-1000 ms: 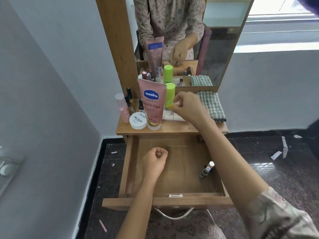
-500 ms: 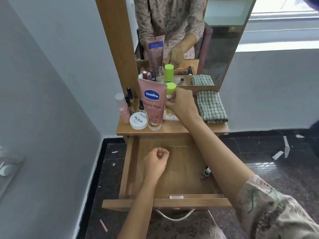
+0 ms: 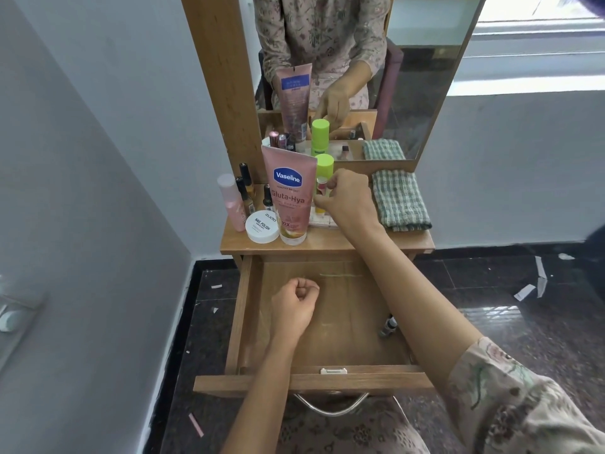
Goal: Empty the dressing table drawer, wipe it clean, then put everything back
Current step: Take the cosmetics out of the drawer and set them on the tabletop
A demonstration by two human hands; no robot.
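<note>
Right hand [image 3: 347, 202] pinches a small bottle [image 3: 322, 185] – left hand [image 3: 296, 305] fisted over the drawer [image 3: 347, 329].

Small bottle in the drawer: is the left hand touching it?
Apart. The head view shows bare drawer floor between the left hand and the small bottle lying near the right wall.

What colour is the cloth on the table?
The folded cloth is green-and-white checked, seen in the head view.

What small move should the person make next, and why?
Probably the right hand should release the small vial it pinches over the wooden tabletop: a small dark bottle, the only item in the open wooden drawer, is not yet taken out.
</note>
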